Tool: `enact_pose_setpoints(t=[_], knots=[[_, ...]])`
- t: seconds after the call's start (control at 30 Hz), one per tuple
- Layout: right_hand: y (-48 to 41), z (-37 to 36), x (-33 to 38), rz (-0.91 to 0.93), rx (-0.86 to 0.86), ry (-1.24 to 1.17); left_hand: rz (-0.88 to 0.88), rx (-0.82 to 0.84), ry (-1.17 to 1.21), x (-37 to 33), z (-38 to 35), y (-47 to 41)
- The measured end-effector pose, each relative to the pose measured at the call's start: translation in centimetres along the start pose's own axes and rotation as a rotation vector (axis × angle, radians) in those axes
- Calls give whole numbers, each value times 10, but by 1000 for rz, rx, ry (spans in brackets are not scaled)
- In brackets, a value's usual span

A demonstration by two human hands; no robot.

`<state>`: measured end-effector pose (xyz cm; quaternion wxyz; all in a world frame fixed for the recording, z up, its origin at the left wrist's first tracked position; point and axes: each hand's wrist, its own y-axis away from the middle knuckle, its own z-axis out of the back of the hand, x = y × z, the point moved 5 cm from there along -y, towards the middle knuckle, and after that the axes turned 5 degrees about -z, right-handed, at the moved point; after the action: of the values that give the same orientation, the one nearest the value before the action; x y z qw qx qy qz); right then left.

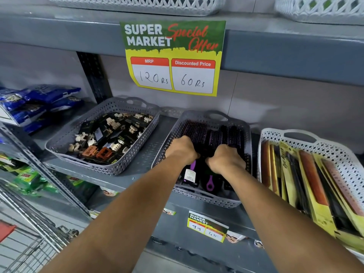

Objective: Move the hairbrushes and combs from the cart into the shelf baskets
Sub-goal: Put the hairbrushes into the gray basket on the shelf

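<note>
We have both hands down in the middle grey basket [169, 138] on the shelf [126, 180]. Our left hand [182, 149] is curled among the black and purple hairbrushes [197, 133]; whether it grips one we cannot tell. Our right hand [226, 159] is likewise curled among them, its hold hidden too. The brushes fill this basket, handles toward its front edge. Packaged combs [307, 174] lie in the white basket [334, 152] at the shelf's right end. The cart [25, 237] shows at the lower left.
</note>
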<state>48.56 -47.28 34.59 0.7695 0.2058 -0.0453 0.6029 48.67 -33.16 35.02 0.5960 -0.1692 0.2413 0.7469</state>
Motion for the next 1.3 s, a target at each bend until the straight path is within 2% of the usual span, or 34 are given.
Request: enact_pose_setpoints(t=[0.3,0.53,0.83,1.13,1.3], knots=[[3,-7,1,-6,-67,26,-14,-12,-79,-1,-3,5],[9,-7,-1,75,-252,126,-46,-65,-175,9,-5,5],[13,-8,-1,71,-279,161,-82,-104,-240,10,-12,11],[17,-7,-5,12,-220,110,-156,-219,-219,7,-14,21],[32,11,3,154,-341,62,-254,-415,-258,1,14,40]])
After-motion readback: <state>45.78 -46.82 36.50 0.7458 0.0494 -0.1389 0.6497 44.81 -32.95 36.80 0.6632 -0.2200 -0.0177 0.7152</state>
